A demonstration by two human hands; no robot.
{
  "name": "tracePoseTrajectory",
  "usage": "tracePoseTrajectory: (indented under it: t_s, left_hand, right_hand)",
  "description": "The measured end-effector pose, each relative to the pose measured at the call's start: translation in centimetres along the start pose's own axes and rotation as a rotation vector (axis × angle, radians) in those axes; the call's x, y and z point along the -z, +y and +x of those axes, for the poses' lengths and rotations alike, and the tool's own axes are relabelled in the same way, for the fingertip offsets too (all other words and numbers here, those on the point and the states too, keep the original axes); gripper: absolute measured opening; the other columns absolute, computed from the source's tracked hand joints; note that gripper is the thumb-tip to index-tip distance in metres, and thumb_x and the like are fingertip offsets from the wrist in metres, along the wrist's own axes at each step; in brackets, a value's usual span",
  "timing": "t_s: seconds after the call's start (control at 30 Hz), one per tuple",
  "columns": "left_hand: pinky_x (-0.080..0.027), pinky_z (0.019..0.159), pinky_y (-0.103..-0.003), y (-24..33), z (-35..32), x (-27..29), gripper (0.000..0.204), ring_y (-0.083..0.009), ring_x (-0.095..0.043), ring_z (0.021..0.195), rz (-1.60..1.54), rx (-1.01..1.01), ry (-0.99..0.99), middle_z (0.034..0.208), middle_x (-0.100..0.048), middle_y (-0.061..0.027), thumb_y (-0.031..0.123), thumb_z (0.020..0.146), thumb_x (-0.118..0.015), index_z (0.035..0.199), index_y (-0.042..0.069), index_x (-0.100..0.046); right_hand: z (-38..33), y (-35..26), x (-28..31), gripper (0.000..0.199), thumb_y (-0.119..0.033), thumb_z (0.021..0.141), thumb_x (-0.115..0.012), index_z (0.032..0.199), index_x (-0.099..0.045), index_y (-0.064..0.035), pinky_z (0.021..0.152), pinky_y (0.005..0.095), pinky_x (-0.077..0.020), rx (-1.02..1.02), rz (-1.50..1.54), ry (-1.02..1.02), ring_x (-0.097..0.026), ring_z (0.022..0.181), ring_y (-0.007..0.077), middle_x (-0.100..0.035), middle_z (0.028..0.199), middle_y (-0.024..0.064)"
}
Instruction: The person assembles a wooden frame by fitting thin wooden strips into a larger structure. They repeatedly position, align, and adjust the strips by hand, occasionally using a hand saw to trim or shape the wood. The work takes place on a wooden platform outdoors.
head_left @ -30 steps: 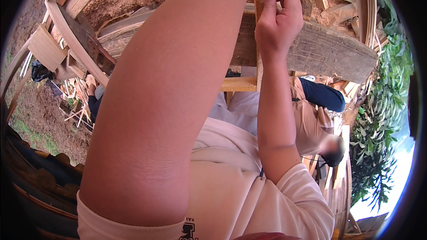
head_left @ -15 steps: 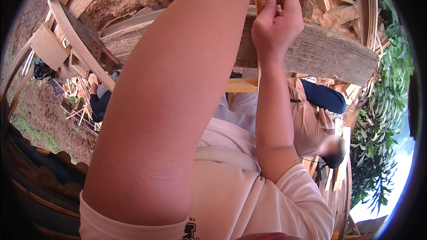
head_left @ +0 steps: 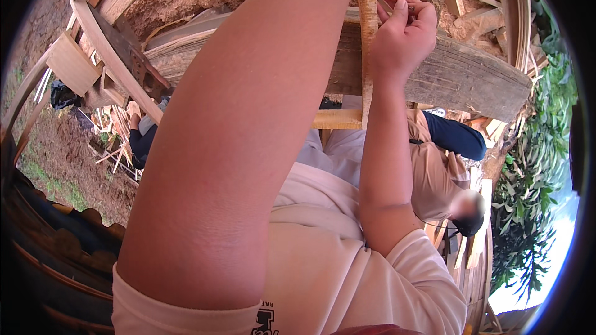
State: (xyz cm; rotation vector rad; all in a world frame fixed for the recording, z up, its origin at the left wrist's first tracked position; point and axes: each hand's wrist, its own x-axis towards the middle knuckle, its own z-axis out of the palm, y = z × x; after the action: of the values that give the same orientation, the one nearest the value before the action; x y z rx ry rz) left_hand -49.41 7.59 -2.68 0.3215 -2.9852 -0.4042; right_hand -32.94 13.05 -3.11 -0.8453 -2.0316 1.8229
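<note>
My left arm rises across the middle, and its hand is beyond the upper edge, out of sight. My right hand [head_left: 403, 40] is closed at the upper middle, thumb against curled fingers. Something thin seems to be between those fingers, too small to name. Just left of this hand stands a narrow pale wooden strip [head_left: 369, 56], which meets a short wooden crosspiece [head_left: 338, 119] at its lower end. Behind the hand lies a thick weathered wooden beam [head_left: 472, 77].
A person in a tan shirt [head_left: 431, 174] is at the right, near stacked boards. Another person's dark sleeve [head_left: 138, 146] shows at the left beside wood scraps. A slanting plank [head_left: 115, 59] and a pale board [head_left: 73, 64] are at the upper left. Leafy plants [head_left: 528, 198] line the right.
My right hand has shifted slightly to the right, off the narrow wooden strip, which now shows more of its length. My left arm has barely moved.
</note>
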Motion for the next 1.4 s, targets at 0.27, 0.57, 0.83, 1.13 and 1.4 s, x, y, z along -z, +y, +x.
tracePoseTrajectory:
  t_s: [0.27,0.57,0.83,1.13,1.4]
  left_hand:
    - [-0.037,0.105,-0.045,-0.2,-0.1,-0.4,0.024,-0.0303,-0.056,0.113,-0.006,-0.017,0.058,0.115,-0.063,-0.018,0.019,0.103,-0.05,0.115,0.0,-0.058]
    - [-0.037,0.105,-0.045,-0.2,-0.1,-0.3,0.023,-0.0304,-0.056,0.114,-0.015,-0.014,0.047,0.115,-0.062,-0.0182,0.018,0.102,-0.05,0.115,0.0,-0.058]
    - [-0.037,0.104,-0.045,-0.3,-0.1,-0.4,0.022,-0.0297,-0.056,0.11,-0.007,-0.02,0.052,0.113,-0.062,-0.0176,0.019,0.104,-0.049,0.113,0.001,-0.058]
    - [-0.037,0.103,-0.046,-0.1,-0.2,-0.4,0.023,-0.0298,-0.056,0.111,-0.002,-0.027,0.069,0.113,-0.062,-0.0174,0.02,0.105,-0.049,0.114,0.001,-0.057]
    - [-0.038,0.104,-0.046,-0.2,-0.1,-0.6,0.024,-0.0299,-0.056,0.112,-0.037,-0.011,0.054,0.114,-0.063,-0.0174,0.02,0.105,-0.049,0.115,0.0,-0.058]
  right_hand:
    - [0.0,0.8,0.3,0.008,0.0,0.103,-0.061,0.096,-0.059,0.0028,0.091,0.0332,-0.0571,0.281,-0.101,-0.116,-0.07,0.121,0.028,-0.071,0.127,0.0179]
    - [0.3,0.7,0.1,0.008,0.001,0.1,-0.063,0.093,-0.059,0.0009,0.072,0.0318,-0.0625,0.295,-0.081,-0.158,-0.074,0.11,0.0281,-0.072,0.122,0.0168]
    - [0.3,0.5,0.1,0.004,-0.001,0.097,-0.065,0.095,-0.062,0.001,0.07,0.0342,-0.0545,0.403,-0.368,-0.166,-0.068,0.082,0.026,-0.07,0.108,0.0149]
    - [1.4,1.6,0.3,0.01,-0.005,0.1,-0.065,0.091,-0.065,0.0017,0.06,0.0305,-0.0494,0.486,-0.367,-0.136,-0.062,0.075,0.018,-0.065,0.102,0.0118]
    - [0.7,0.8,-0.1,0.016,-0.007,0.101,-0.064,0.087,-0.062,0.0021,0.074,0.0396,-0.0531,0.398,-0.288,-0.158,-0.066,0.083,0.0287,-0.067,0.102,0.0145]
